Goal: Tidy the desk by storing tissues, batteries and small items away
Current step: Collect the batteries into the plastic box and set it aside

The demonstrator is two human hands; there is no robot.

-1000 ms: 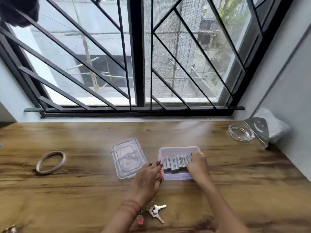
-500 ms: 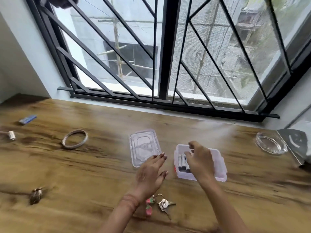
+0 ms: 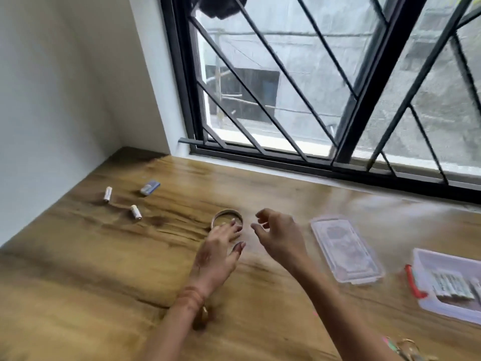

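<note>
- The left hand [image 3: 218, 252] is over the wooden table [image 3: 104, 269], fingers spread, grip empty, fingertips at the near edge of a metal ring [image 3: 227, 220].
- The right hand [image 3: 279, 234] hovers just right of the ring, fingers loosely curled, holding nothing.
- Two loose batteries [image 3: 136, 212] and a small blue item [image 3: 150, 187] lie well left of the ring.
- Right of the ring lies a clear lid [image 3: 345, 250]; farther right, an open box [image 3: 450, 282] holds batteries.

Wooden desk [image 3: 104, 269] bears two batteries [image 3: 136, 212], ring [image 3: 227, 220], lid [image 3: 346, 250], box [image 3: 447, 282].
</note>
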